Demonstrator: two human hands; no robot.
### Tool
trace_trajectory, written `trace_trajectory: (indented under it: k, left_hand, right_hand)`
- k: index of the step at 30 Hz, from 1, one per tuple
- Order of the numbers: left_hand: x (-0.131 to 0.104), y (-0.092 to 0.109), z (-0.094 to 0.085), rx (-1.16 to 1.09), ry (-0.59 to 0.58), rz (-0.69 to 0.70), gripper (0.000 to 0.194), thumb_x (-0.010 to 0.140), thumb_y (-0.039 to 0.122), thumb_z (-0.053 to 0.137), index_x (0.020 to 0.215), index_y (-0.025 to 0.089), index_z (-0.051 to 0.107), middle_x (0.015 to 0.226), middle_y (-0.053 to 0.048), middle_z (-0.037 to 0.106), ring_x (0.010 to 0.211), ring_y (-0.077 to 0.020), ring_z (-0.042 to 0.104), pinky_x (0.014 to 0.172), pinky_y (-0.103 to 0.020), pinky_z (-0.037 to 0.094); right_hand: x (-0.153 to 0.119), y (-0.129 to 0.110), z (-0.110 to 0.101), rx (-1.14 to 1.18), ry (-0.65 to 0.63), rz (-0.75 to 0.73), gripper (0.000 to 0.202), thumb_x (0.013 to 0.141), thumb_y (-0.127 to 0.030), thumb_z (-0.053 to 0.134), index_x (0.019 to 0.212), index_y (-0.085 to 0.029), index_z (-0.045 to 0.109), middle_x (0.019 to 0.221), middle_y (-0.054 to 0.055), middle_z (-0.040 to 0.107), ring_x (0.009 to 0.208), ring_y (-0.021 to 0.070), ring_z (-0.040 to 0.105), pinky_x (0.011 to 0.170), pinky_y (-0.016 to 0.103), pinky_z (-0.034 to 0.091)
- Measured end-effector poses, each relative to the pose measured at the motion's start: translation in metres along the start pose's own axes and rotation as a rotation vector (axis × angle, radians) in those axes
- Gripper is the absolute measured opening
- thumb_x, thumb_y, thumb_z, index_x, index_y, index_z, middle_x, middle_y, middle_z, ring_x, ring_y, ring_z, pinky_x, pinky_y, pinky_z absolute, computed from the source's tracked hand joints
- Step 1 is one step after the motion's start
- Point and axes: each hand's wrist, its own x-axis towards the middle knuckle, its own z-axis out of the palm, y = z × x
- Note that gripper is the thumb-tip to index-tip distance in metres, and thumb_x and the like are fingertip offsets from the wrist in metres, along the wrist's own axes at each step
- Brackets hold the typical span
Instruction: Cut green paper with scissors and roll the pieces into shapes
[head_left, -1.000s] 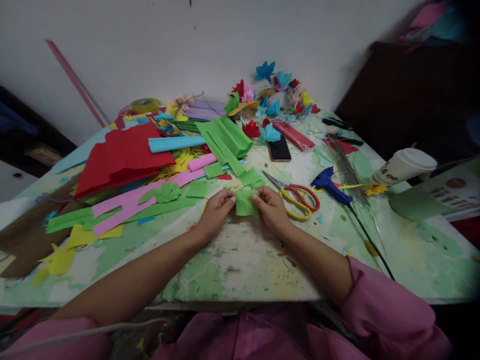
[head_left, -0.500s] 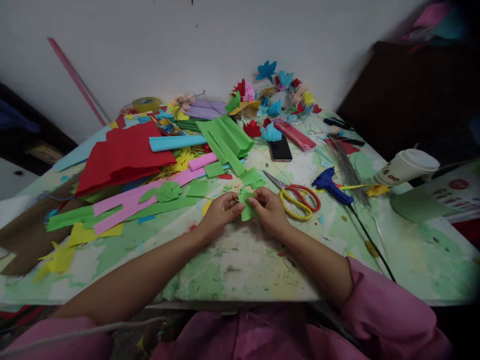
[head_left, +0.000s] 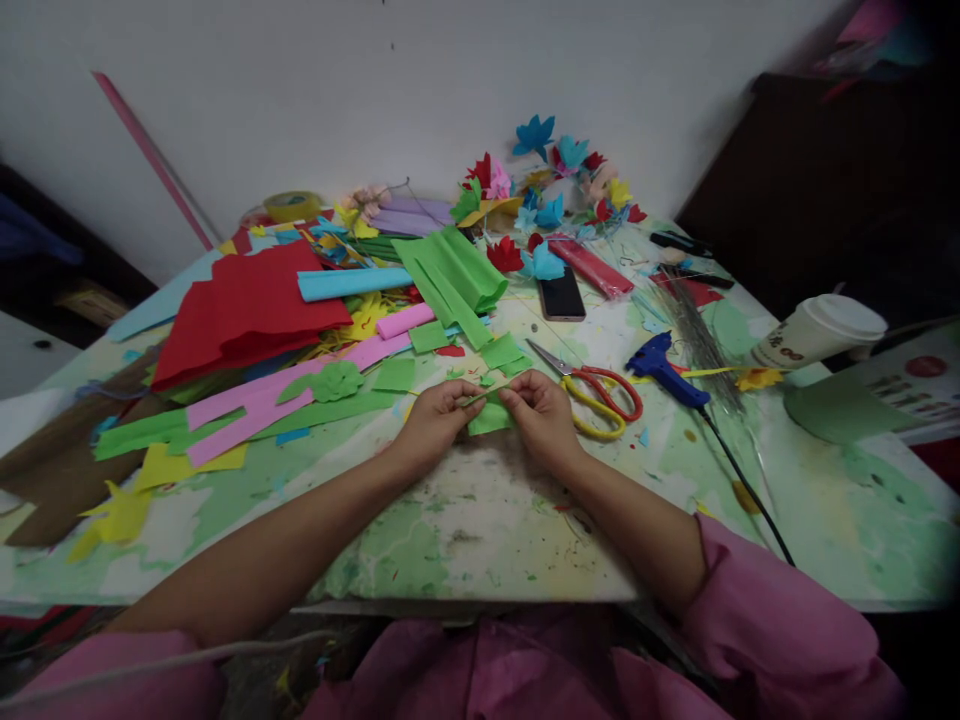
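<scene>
Between my two hands is a small piece of green crepe paper [head_left: 491, 418], its upper edge a thin line running from one set of fingertips to the other. My left hand [head_left: 442, 418] pinches the left end and my right hand [head_left: 541, 412] pinches the right end. Just right of my right hand lie scissors [head_left: 600, 402] with red and yellow handles. Loose cut green squares [head_left: 394, 376] rest beyond my left hand, near a green paper flower [head_left: 336, 382].
A blue glue gun [head_left: 664, 370] with a black cord lies at the right, near wires [head_left: 697, 335] and a lidded paper cup [head_left: 821, 330]. Behind are a phone [head_left: 561, 295] and paper flowers [head_left: 534, 137]. Red crepe paper [head_left: 251, 310] and pink strips [head_left: 247, 400] cover the left.
The green piece, upright between my fingers before, is now tilted flatter, with its edge stretched between both hands. My hands are slightly lower at the wrists; the other things stay put.
</scene>
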Motion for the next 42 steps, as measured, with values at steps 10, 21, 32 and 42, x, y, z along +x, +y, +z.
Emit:
trace_trajectory:
  k: [10,21,32,42]
  left_hand:
    - [0.009,-0.007,-0.010,-0.238,-0.023,0.015,0.022,0.069,0.033,0.070,0.075,0.013,0.064,0.066,0.000,0.064,0.055,-0.0098,0.053,0.057,-0.023,0.042]
    - [0.007,-0.006,-0.010,-0.161,-0.027,0.013,0.023,0.069,0.035,0.070,0.075,0.014,0.062,0.062,0.002,0.058,0.053,-0.0087,0.048,0.052,-0.021,0.036]
    - [0.007,-0.004,-0.008,-0.116,-0.031,0.077,0.029,0.066,0.032,0.072,0.086,0.014,0.063,0.083,-0.002,0.067,0.073,-0.0131,0.058,0.070,-0.025,0.044]
    - [0.004,-0.002,-0.008,-0.038,-0.033,0.019,0.026,0.068,0.036,0.070,0.075,0.013,0.062,0.066,0.001,0.063,0.055,-0.0100,0.053,0.054,-0.022,0.039]
  right_hand:
    - [0.003,-0.001,-0.015,-0.185,-0.245,-0.370,0.055,0.065,-0.009,0.046,0.118,-0.020,0.040,0.108,0.007,0.055,0.080,0.0153,0.051,0.076,0.032,0.044]
    - [-0.003,-0.009,-0.014,-0.422,-0.266,-0.554,0.054,0.060,-0.001,0.045,0.108,-0.024,0.050,0.121,0.009,0.045,0.112,0.0228,0.046,0.094,0.041,0.040]
    - [-0.002,-0.006,-0.016,-0.427,-0.307,-0.556,0.026,0.068,-0.013,0.051,0.092,-0.019,0.060,0.098,0.007,0.053,0.093,0.0219,0.053,0.082,0.036,0.043]
    - [0.001,-0.004,-0.012,-0.447,-0.269,-0.506,0.008,0.076,-0.028,0.063,0.075,-0.020,0.062,0.087,0.006,0.058,0.083,0.0197,0.054,0.074,0.032,0.043]
